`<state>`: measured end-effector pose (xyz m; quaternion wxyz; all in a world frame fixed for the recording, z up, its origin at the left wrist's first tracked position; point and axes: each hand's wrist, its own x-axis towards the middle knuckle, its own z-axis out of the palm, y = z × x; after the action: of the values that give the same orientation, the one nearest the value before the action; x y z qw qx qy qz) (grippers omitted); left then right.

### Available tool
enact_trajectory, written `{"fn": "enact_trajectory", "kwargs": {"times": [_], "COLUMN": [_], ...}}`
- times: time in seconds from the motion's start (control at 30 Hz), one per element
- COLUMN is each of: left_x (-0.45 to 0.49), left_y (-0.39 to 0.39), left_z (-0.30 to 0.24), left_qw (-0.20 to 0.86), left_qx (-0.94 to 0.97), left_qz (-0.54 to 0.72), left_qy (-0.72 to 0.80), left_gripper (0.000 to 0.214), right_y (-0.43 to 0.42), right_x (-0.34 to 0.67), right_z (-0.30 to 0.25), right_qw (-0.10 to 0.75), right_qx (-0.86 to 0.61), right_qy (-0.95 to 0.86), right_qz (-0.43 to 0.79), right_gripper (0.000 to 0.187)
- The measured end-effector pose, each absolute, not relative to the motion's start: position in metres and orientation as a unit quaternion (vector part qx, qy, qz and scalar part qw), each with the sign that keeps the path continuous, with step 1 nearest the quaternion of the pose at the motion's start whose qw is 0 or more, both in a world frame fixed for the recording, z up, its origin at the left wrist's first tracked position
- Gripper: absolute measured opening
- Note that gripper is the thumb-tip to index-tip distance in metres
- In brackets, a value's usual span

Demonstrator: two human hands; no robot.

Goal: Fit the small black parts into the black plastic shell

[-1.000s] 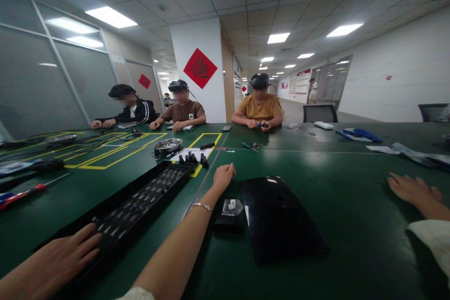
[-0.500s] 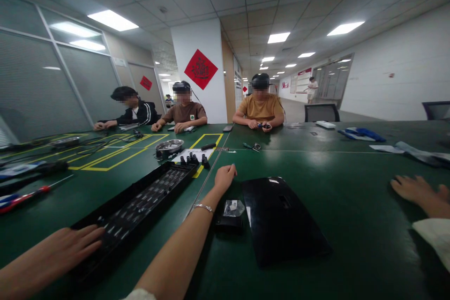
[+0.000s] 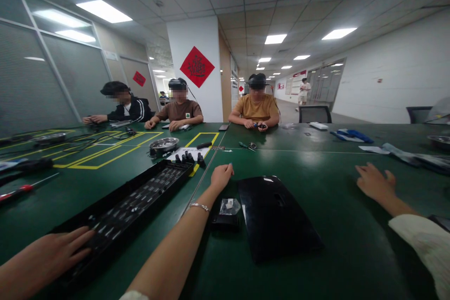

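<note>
My left hand [image 3: 52, 258] lies flat with its fingers stretched out on the near end of a long black tray [image 3: 140, 197] with rows of small slots. My right arm, with a thin bracelet at the wrist, reaches forward over the green table [image 3: 316, 159]. At the table seam my right hand [image 3: 221, 176] rests with its fingers curled under; what they hold, if anything, is hidden. Beside that forearm are a small clear bag [image 3: 229, 206] on a little black block [image 3: 225, 221] and a flat black panel [image 3: 274, 218].
A co-worker's hand [image 3: 372, 183] in a white sleeve rests on the table at right. Small black parts [image 3: 188, 157] and a metal bowl [image 3: 163, 144] sit beyond the tray. A red-handled screwdriver [image 3: 21, 190] lies at left. Three people sit across the table.
The co-worker's hand at the right has slid left, toward the middle of the table. My own hands have hardly moved; the view has shifted slightly.
</note>
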<state>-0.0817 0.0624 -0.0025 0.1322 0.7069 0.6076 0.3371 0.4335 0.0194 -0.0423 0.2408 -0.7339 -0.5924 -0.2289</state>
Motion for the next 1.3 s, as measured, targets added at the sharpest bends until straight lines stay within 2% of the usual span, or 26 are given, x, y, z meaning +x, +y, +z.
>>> {"fn": "enact_trajectory", "kwargs": {"times": [0.1, 0.37, 0.63, 0.8, 0.97, 1.17, 1.3], "left_x": [-0.081, -0.079, -0.079, -0.076, -0.074, -0.074, -0.073], "left_y": [0.061, 0.058, 0.058, 0.056, 0.053, 0.053, 0.053], "left_z": [-0.001, 0.0, -0.003, -0.002, 0.001, 0.001, 0.001], "left_qw": [0.128, 0.121, 0.109, 0.132, 0.126, 0.13, 0.127], "left_qx": [0.711, 0.717, 0.732, 0.753, 0.76, 0.763, 0.764], "left_qz": [0.337, 0.32, 0.298, 0.248, 0.21, 0.21, 0.208], "left_qy": [0.603, 0.608, 0.603, 0.596, 0.602, 0.597, 0.597], "left_gripper": [0.047, 0.047, 0.049, 0.048, 0.046, 0.046, 0.046], "right_y": [0.026, -0.001, -0.015, -0.013, -0.014, -0.019, -0.022], "right_x": [0.379, 0.242, 0.225, 0.226, 0.226, 0.225, 0.218], "right_z": [-0.044, -0.039, -0.033, -0.032, -0.034, -0.028, -0.015], "right_qw": [0.155, 0.213, 0.16, 0.149, 0.181, 0.274, 0.318], "right_qx": [-0.704, -0.551, -0.544, -0.531, -0.546, -0.544, -0.518], "right_qy": [-0.663, -0.787, -0.822, -0.833, -0.816, -0.792, -0.794], "right_qz": [-0.202, -0.177, -0.053, -0.044, -0.049, -0.044, -0.032], "right_gripper": [0.043, 0.049, 0.045, 0.046, 0.047, 0.056, 0.05]}}
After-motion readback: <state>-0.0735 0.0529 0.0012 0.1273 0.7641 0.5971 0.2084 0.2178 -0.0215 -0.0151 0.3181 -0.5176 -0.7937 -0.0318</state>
